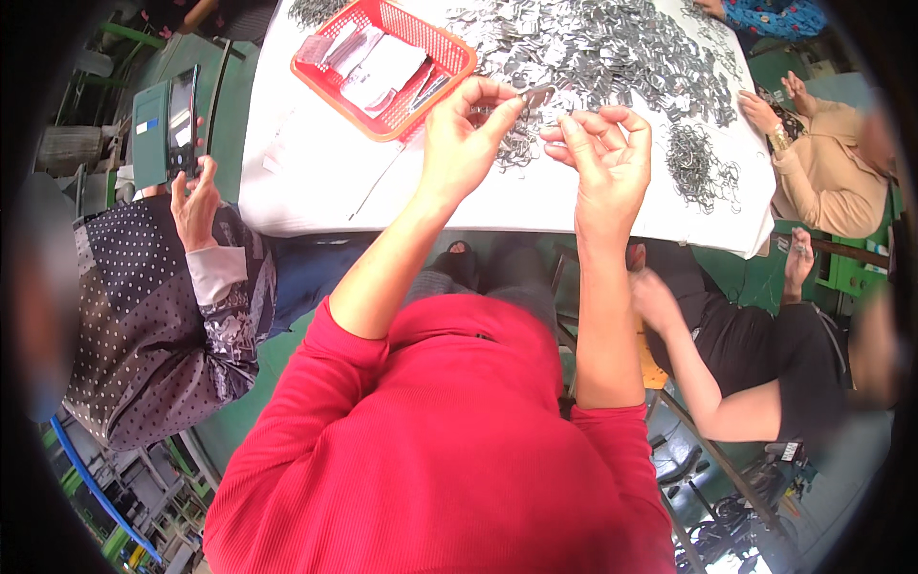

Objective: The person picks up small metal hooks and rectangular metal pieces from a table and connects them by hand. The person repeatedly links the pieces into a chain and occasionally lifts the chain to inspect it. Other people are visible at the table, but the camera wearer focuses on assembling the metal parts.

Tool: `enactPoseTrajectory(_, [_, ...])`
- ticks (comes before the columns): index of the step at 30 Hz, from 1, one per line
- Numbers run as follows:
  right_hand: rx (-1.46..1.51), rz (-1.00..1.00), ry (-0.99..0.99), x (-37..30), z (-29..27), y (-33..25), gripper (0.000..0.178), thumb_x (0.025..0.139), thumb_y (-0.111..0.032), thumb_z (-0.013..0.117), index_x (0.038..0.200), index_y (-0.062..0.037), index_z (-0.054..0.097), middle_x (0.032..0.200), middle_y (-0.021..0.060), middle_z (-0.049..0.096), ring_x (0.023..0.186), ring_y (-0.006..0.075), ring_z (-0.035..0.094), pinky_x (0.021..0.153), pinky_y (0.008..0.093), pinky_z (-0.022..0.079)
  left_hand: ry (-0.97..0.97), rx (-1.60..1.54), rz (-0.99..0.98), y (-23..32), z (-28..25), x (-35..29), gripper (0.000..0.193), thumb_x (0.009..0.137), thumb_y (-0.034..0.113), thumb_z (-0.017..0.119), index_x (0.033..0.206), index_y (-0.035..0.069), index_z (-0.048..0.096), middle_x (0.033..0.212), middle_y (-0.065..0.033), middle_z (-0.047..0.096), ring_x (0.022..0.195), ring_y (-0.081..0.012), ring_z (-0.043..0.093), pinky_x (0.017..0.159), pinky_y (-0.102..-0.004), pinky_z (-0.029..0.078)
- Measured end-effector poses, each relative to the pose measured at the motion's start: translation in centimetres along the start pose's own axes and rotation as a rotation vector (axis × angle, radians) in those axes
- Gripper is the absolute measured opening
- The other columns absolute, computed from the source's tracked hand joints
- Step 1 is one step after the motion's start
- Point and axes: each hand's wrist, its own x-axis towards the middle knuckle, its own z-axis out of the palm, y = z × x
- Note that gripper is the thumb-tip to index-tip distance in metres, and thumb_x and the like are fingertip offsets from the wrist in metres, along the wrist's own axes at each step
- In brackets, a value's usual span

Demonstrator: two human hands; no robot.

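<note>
My left hand (461, 139) is raised over the white table, thumb and forefinger pinching a small dark metal clip (540, 95). Just to its right, my right hand (604, 158) hangs in the air with thumb and fingertips together; what they hold, if anything, is too small to make out. Beyond both hands spreads a large heap of similar grey metal clips (612, 57). A few clips (519, 151) lie under and between my hands. Farther right is a separate small pile of thin wire-like pieces (700, 167).
A red plastic basket (467, 62) with folded papers (382, 77) and pens stands left on the white-covered table (306, 191). A person at left holds a phone (182, 120). Other people (832, 182) sit along the right side. A thin rod (375, 182) lies near the basket.
</note>
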Motion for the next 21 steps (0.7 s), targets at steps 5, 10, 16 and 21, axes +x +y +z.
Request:
enactPoseTrajectory(5, [-0.028,-0.052,0.071,0.2,-0.9,-0.4,0.024,0.084,0.006,0.059,0.098,0.0012,0.04,0.087,0.0156,0.059,0.075,0.0208,0.065,0.065,0.0294,0.057,-0.09,0.042,-0.01,1.3,2.1,-1.0,0.012,0.08,0.011,0.066,0.088,0.003,0.064,0.084,-0.0028,0.065,0.071,-0.0108,0.058,0.063,-0.026,0.047])
enactPoseTrajectory(10, [-0.011,-0.122,0.146,-0.2,-2.9,-1.0,0.021,0.085,0.008,0.057,0.097,0.0007,0.04,0.092,0.0168,0.057,0.078,0.021,0.065,0.068,0.0309,0.057,-0.195,0.08,0.189,0.4,4.0,-1.4,0.014,0.084,0.01,0.064,0.096,0.002,0.064,0.091,-0.0035,0.064,0.08,-0.0102,0.059,0.068,-0.025,0.047])
enactPoseTrajectory(16, [-0.053,-0.195,0.17,-1.5,-6.5,-2.2,0.024,0.084,0.009,0.056,0.097,-0.0004,0.039,0.092,0.0169,0.058,0.078,0.0208,0.065,0.07,0.0309,0.057,-0.147,0.502,0.269,-6.6,5.4,1.1,0.014,0.082,0.011,0.065,0.094,0.005,0.069,0.093,-0.0113,0.066,0.088,-0.0219,0.062,0.079,-0.0314,0.048])
enactPoseTrajectory(21, [-0.091,-0.198,0.154,-2.3,-8.5,-2.8,0.023,0.085,0.009,0.056,0.096,-0.0014,0.039,0.092,0.0158,0.059,0.079,0.0199,0.065,0.071,0.031,0.057,-0.311,0.882,0.329,-12.7,8.6,0.9,0.02,0.076,0.018,0.07,0.093,0.009,0.068,0.09,-0.0083,0.062,0.089,-0.0263,0.056,0.078,-0.039,0.046])
